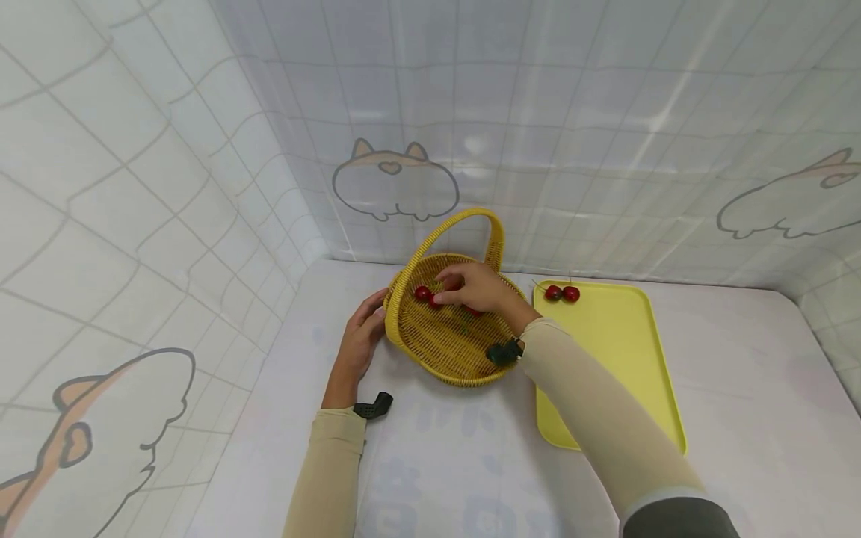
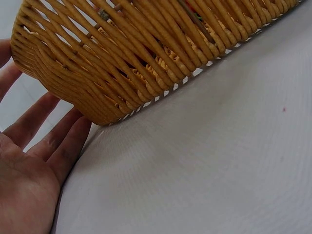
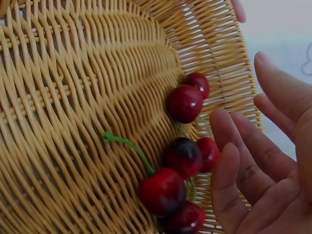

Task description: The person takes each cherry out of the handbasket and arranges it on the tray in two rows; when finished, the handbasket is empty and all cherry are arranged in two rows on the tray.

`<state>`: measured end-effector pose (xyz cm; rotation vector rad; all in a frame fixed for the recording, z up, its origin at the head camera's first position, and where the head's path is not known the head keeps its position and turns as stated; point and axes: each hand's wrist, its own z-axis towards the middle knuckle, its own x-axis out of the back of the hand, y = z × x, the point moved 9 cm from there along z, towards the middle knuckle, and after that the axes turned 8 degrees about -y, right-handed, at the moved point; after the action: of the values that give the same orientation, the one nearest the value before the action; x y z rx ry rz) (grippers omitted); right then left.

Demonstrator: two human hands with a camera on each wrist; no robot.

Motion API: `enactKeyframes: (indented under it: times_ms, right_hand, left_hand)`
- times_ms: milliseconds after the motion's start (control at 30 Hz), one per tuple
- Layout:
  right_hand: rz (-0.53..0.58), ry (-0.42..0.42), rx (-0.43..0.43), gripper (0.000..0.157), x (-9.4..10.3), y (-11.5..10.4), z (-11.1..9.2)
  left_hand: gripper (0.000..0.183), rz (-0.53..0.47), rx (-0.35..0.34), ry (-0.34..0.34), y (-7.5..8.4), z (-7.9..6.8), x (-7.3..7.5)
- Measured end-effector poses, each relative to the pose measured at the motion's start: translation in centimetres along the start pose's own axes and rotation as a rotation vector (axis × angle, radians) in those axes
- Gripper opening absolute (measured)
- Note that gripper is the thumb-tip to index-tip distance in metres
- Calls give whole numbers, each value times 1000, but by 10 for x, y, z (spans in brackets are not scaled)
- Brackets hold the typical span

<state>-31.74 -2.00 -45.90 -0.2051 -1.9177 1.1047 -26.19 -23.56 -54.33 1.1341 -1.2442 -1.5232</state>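
Observation:
A yellow wicker basket (image 1: 430, 340) with a tall arched handle stands on the table. My left hand (image 1: 361, 336) is at its left side; in the left wrist view the extended fingers (image 2: 68, 141) touch the woven wall. Inside the basket lie several dark red cherries (image 3: 184, 103), one with a green stem showing. Over them reaches my right hand (image 1: 480, 288), its fingers (image 3: 226, 129) loosely bent beside the cherries, with nothing seen between thumb and fingertips. The hand partly covers the cherries in the head view.
Right of the basket lies a yellow tray (image 1: 605, 351), partly under my right sleeve. Two cherries (image 1: 562, 293) with stems rest at its far left corner. A white tiled-pattern curtain (image 1: 572, 149) rises behind the table, another at the left.

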Motion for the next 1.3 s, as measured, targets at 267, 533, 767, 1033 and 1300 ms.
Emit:
enactKeyframes:
  times_ms: [267,533,767,1033,1300]
  right_hand:
    - [-39,-14,-34,47,-12,7,12]
    - [-59,-6,-80,42,-20,14,19]
    - [-103,26,-143,39,-23,23,25]
    - [-141,29,-187,36,-23,29,26]
    - [-188,59,-226,30,-22,36,25]
  left_hand:
    - [44,5,4,0,0,0,0]
    - [44,4,19,3,-2,1,2]
    - [44,-9,34,4,-6,2,4]
    - [45,-6,27,5,-5,1,3]
    - [45,-4,28,11,-5,2,3]
